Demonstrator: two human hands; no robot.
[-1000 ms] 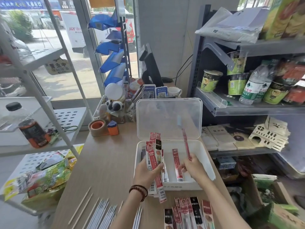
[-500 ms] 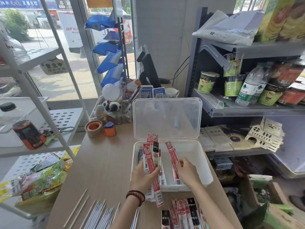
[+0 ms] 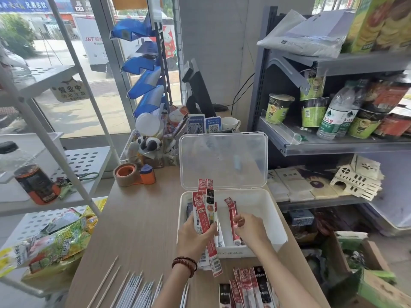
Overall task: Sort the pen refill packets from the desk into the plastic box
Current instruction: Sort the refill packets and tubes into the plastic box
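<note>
Lower centre: fingers of the right hand pinch a red packet leaning inside the plastic box; laying it flat against its neighbours would likely save room. The left hand grips an upright bundle at the box's left rim. Loose packets wait on the tabletop.

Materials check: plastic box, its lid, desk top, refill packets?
Box: opaque white plastic, smooth, slight sheen.
Lid: clear plastic, faintly hazy; shapes behind show through.
Desk: pale wood grain, matte, likely laminate.
Refill packets: glossy printed film or thin card; cannot tell which.
</note>
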